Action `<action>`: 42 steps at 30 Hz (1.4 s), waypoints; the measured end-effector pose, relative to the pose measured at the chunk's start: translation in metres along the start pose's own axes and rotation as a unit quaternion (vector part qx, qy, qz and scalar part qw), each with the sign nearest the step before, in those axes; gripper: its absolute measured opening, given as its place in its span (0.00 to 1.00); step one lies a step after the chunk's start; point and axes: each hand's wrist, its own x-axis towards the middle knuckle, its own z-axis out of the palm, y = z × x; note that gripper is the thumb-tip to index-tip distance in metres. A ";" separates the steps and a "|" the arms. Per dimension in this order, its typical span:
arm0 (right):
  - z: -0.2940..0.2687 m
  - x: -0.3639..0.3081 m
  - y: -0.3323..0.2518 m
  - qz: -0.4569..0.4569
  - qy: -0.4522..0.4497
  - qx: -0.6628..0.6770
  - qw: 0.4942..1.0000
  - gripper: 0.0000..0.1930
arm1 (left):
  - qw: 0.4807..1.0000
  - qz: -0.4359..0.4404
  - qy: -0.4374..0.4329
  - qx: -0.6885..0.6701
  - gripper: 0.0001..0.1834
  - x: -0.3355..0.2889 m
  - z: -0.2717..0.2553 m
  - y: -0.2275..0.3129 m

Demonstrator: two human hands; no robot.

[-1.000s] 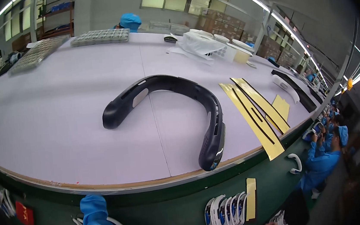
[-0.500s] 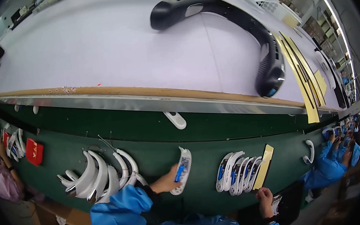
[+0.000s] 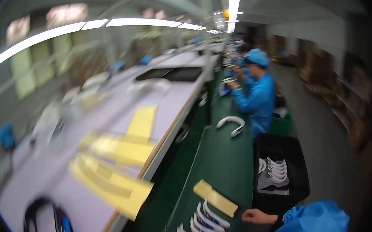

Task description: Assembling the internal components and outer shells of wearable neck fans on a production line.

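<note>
Head view: right hand [image 3: 257, 217] beside the yellow strip [image 3: 215, 198], grip curled, pinching or not I can't tell; gentle handling would suit the white curved pieces [image 3: 207, 225].

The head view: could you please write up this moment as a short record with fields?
Left hand: not in view
Right hand: beside a yellow strip; fingers look curled, hold unclear
Green bench: the strip, with white parts in a row near it
Black bin: right of the bench, white pieces inside
Lilac table: yellow sheets; dark band at lower left
Co-worker: blue clothing, farther along
Picture: blurred, mostly left
</note>
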 end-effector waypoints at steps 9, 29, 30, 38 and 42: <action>-0.026 0.045 -0.028 -0.054 -0.134 -0.089 0.985 0.12 | 0.944 -0.133 -0.101 -0.284 0.41 0.058 -0.062 0.084; 0.075 0.043 -0.178 -0.094 -0.447 0.318 0.831 0.03 | 0.609 -0.268 -0.157 -0.730 0.25 -0.069 -0.427 0.183; 0.080 0.032 -0.186 -0.170 -0.437 0.242 0.849 0.03 | 0.617 -0.257 -0.161 -0.726 0.28 -0.071 -0.439 0.182; 0.098 -0.031 -0.217 -0.265 -0.454 0.110 0.844 0.04 | 0.580 -0.292 -0.143 -0.747 0.29 -0.110 -0.469 0.151; 0.100 -0.043 -0.214 -0.296 -0.436 0.079 0.847 0.04 | 0.531 -0.299 -0.136 -0.781 0.31 -0.108 -0.475 0.151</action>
